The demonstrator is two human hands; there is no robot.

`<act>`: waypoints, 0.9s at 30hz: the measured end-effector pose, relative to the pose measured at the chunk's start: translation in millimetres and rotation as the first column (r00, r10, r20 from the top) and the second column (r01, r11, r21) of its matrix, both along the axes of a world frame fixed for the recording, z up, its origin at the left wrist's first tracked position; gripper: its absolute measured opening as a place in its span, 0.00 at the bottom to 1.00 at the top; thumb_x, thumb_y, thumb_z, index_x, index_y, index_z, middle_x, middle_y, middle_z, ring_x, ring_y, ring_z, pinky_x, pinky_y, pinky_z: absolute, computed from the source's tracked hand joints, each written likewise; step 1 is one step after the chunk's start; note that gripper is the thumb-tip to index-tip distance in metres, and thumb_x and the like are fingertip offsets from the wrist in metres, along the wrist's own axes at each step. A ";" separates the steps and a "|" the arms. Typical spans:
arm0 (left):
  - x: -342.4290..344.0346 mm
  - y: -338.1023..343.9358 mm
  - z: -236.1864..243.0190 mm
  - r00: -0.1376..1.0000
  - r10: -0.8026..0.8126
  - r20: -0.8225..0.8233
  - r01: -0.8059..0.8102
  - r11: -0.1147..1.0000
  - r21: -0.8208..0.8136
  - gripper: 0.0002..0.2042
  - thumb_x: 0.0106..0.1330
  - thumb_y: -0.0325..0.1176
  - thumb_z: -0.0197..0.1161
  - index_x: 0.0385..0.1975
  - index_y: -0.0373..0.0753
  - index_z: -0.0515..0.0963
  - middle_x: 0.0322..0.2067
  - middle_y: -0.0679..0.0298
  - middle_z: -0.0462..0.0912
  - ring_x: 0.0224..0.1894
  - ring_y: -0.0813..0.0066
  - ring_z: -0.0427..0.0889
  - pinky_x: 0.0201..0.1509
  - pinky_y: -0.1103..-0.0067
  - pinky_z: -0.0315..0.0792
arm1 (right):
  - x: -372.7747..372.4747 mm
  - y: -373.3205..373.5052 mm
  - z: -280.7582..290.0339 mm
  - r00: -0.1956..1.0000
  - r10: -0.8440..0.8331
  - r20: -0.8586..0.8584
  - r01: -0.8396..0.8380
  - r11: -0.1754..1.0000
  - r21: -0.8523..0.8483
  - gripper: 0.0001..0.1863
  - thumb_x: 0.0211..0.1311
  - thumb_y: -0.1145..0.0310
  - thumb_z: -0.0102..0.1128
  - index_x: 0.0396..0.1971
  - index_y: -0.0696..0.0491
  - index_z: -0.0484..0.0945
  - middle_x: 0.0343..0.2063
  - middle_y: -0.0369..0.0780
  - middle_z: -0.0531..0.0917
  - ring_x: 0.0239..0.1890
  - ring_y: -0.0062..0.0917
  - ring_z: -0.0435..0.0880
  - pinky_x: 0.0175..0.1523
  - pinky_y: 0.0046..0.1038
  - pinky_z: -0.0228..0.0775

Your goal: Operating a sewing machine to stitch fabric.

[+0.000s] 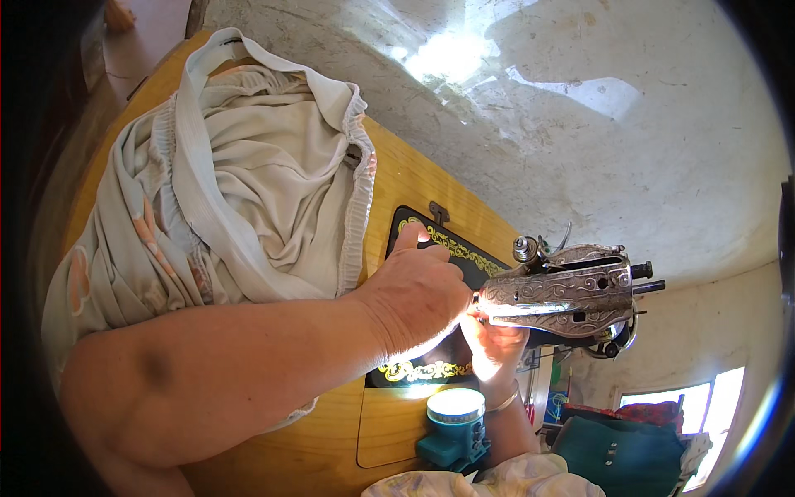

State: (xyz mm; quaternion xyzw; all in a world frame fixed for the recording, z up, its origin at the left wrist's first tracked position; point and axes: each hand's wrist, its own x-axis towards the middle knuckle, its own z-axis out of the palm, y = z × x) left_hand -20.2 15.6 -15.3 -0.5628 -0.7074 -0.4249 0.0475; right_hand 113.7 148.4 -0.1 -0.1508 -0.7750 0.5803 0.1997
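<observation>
My left hand reaches across the black, gold-patterned bed of a sewing machine, fingers bent at the needle area under the ornate silver head. My right hand sits just below the head, fingers curled at the same spot in bright light. What either hand pinches is hidden by the left hand and by glare. A pale cream garment with gathered elastic edges lies heaped on the yellow wooden table, to the left of the machine.
A small teal lamp with a lit round face stands at the table's near edge. The grey concrete floor spreads beyond the table. Teal and red cloth is piled at lower right near a bright opening.
</observation>
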 end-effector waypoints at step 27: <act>1.1 2.8 -2.9 0.998 0.007 0.057 -0.014 0.994 0.109 0.05 0.47 0.29 0.55 0.15 0.46 0.78 0.22 0.69 0.72 0.39 0.71 0.68 0.48 0.63 0.53 | 3.3 3.2 -3.5 0.998 -0.067 0.014 0.067 0.998 -0.015 0.18 0.44 0.83 0.61 0.38 0.56 0.70 0.35 0.35 0.73 0.34 0.17 0.71 0.39 0.20 0.68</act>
